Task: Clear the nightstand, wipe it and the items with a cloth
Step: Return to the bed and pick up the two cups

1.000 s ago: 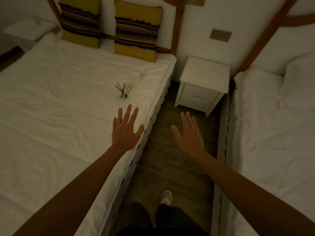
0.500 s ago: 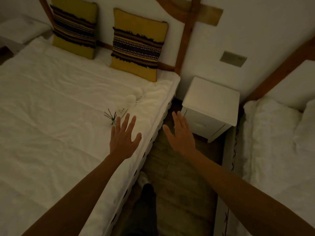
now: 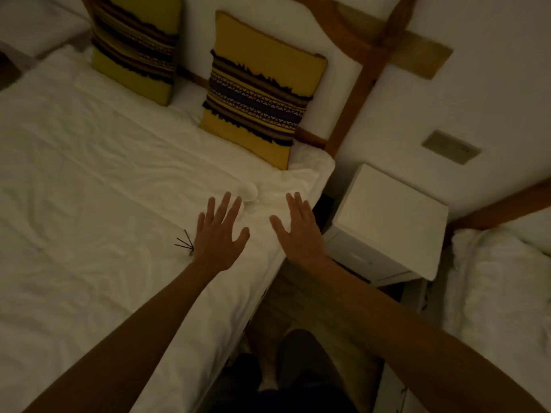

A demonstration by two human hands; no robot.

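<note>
The white nightstand [image 3: 390, 210] stands between two beds, and its top is bare. On the left bed [image 3: 89, 180] lie a bundle of dark sticks [image 3: 185, 244], a small white round item [image 3: 250, 190] and a crumpled white cloth [image 3: 286, 186] near the bed's corner. My left hand [image 3: 219, 234] hovers flat with fingers spread over the sheet, just right of the sticks and partly hiding what lies beneath it. My right hand [image 3: 298, 228] is spread over the bed's right edge, beside the cloth. Neither hand holds anything.
Two yellow striped cushions [image 3: 262, 93] lean on the headboard. A second white bed [image 3: 501, 299] lies to the right of the nightstand. A narrow strip of wooden floor [image 3: 301, 305] runs between the beds, where my legs stand. A wall plate [image 3: 451, 146] sits above the nightstand.
I have stepped forward and both hands have moved toward the items on the left bed; my right hand now reaches over the bed's edge instead of the floor.
</note>
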